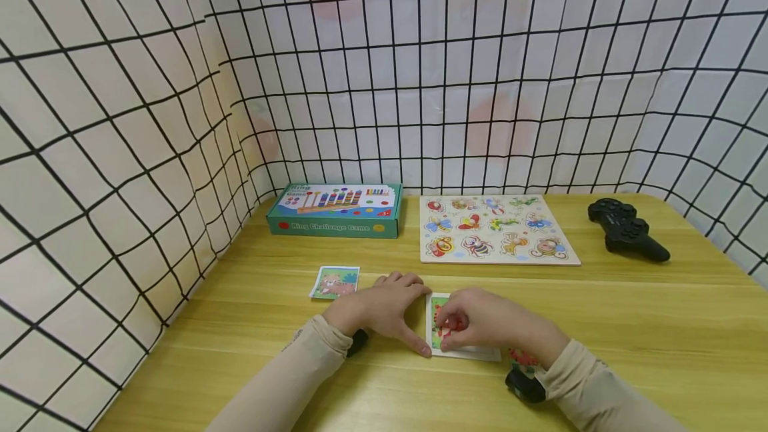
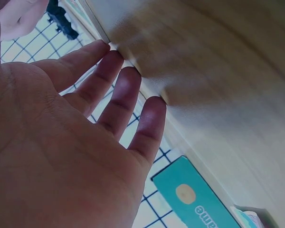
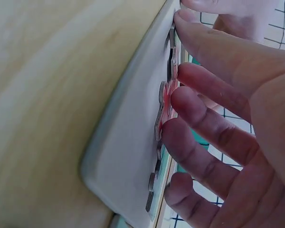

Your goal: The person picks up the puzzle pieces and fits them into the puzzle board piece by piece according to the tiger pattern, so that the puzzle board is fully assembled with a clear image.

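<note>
A white-bordered jigsaw puzzle tray [image 1: 465,353] lies on the table, with green and red puzzle pieces [image 1: 437,315] in its left part. My left hand [image 1: 393,309] is spread at its left side, thumb near the lower left corner and fingertips by the upper left. In the left wrist view, those fingers [image 2: 149,118] touch down lightly bent. Over the tray, my right hand [image 1: 489,319] rests its fingertips on the pieces; the right wrist view shows thumb and fingers [image 3: 178,137] against a red puzzle piece [image 3: 165,107]. The hand hides the tray's right part.
A pink-and-green animal puzzle [image 1: 336,282] lies left. Behind stand a green game box [image 1: 336,225], a wooden insect peg board [image 1: 495,229] and a black game controller [image 1: 627,229]. Something red [image 1: 523,357] shows under the right wrist. Grid-patterned cloth [image 1: 420,72] walls the table.
</note>
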Demonstrator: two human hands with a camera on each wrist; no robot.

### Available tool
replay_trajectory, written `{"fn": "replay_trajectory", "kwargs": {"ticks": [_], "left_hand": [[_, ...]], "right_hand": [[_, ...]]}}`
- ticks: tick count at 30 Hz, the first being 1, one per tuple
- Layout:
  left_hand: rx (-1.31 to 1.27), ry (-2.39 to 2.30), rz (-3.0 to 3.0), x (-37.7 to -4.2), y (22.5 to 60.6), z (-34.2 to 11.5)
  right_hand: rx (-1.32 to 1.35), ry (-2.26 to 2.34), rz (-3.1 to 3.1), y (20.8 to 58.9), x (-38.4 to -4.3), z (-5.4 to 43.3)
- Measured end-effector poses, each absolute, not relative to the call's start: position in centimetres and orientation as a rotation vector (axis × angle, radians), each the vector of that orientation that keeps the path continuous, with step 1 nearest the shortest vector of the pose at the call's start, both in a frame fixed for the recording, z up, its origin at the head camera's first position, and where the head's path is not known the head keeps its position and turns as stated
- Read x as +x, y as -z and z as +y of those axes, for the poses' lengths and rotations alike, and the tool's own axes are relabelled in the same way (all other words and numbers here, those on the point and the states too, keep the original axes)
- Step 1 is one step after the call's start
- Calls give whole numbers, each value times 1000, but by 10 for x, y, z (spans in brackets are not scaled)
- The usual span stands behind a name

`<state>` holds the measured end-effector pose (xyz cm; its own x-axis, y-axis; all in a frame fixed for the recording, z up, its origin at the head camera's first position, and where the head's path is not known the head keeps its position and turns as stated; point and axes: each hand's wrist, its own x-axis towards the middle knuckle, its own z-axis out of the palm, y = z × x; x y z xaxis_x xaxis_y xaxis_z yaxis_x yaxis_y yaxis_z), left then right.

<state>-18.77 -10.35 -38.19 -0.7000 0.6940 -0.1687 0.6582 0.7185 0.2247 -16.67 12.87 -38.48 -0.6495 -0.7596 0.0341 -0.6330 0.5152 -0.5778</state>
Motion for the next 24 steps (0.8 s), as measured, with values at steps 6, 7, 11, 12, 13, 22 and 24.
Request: {"fn": "replay_trajectory", "kwargs": {"ticks": [6, 7, 11, 12, 13, 22, 24], "left_hand": [[1073, -208, 2683, -188, 382, -103], [1073, -210, 2682, -188, 382, -103], [1073, -213, 2679, -187, 381, -102], [1074, -214, 2678, -187, 381, -102], [1075, -213, 2678, -187, 381, -102], [1072, -210, 2677, -188, 382, -103], [1069, -209, 2676, -188, 382, -103]], "right_hand": [[-1154, 818, 2556, 386, -167, 129], [-1140, 817, 2558, 386, -167, 129], [-1092, 815, 2567, 387, -168, 130], [-1082, 811, 2569, 387, -168, 130], [-1083, 815, 2567, 387, -168, 130], [-1061, 885, 2452, 378, -171, 145], [-1033, 886, 2433, 370, -172, 152]]}}
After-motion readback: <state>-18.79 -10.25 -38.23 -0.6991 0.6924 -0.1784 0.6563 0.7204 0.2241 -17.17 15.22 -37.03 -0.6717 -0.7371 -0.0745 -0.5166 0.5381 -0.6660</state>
